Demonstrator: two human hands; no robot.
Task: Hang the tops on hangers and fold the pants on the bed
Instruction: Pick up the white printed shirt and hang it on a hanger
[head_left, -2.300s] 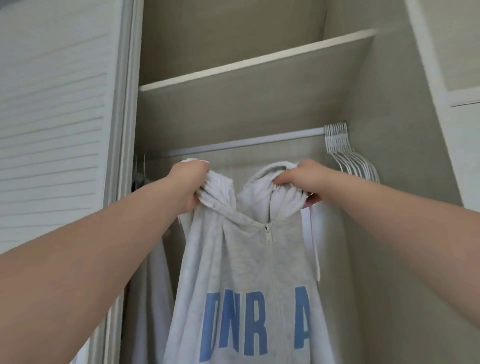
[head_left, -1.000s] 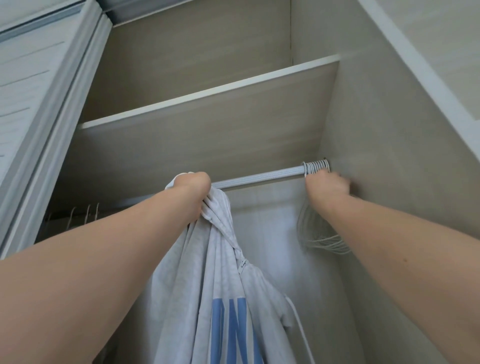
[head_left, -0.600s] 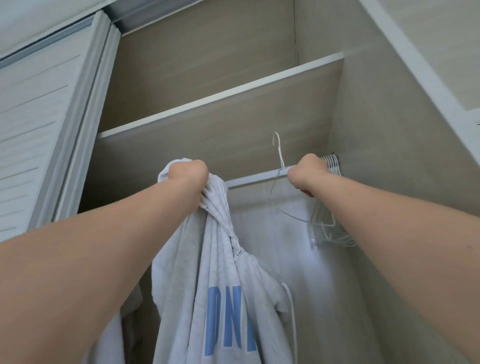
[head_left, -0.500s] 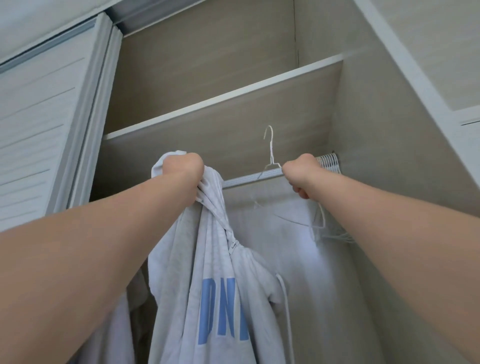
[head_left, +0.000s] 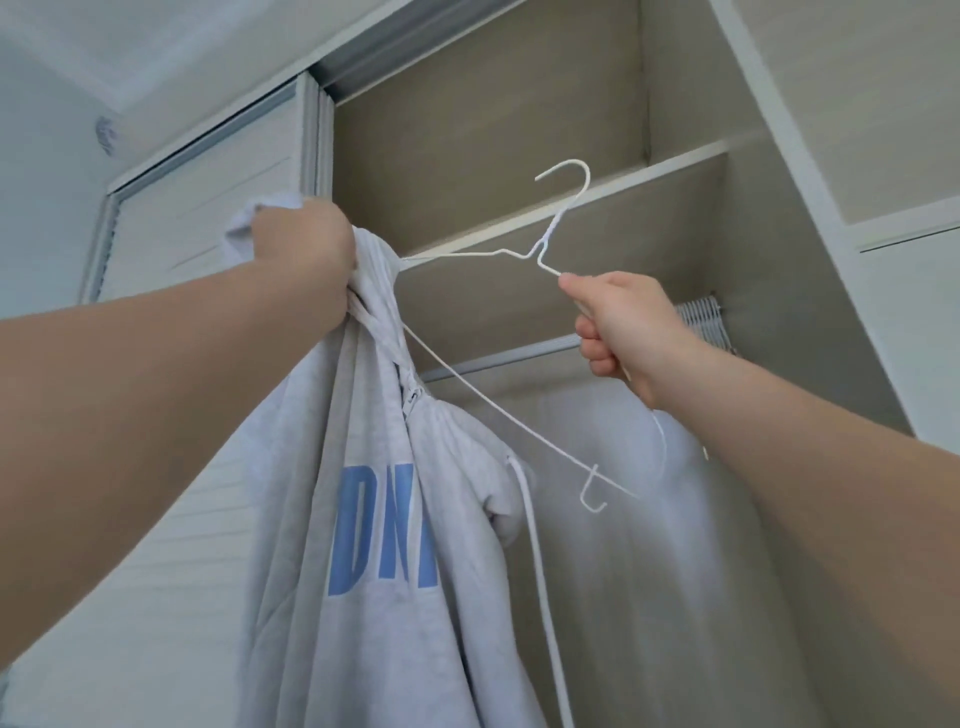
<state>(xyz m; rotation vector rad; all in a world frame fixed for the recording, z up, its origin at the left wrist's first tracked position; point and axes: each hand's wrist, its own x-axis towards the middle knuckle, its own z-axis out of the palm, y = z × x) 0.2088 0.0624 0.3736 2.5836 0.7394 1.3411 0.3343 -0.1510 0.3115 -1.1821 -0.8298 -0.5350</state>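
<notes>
Early days for us on this one. The open wardrobe (head_left: 571, 208) fills the upper right of the frame, with its rail (head_left: 498, 358) crossing the middle. Our grey hoodie (head_left: 374, 571) dangles down the centre, bunched at the neck in our left hand (head_left: 306, 249) at upper left, fingers curled tight round the fabric. Our right hand (head_left: 623, 327), centre right, has its fingers wrapped round one shoulder of a white wire hanger (head_left: 544, 244). The hanger is off the rail and its far tip reaches the hoodie's neck. It's not threaded in yet, so nothing's hung. Spare hangers (head_left: 701, 322) sit at the rail's right end. The pants and the bed aren't in view.
</notes>
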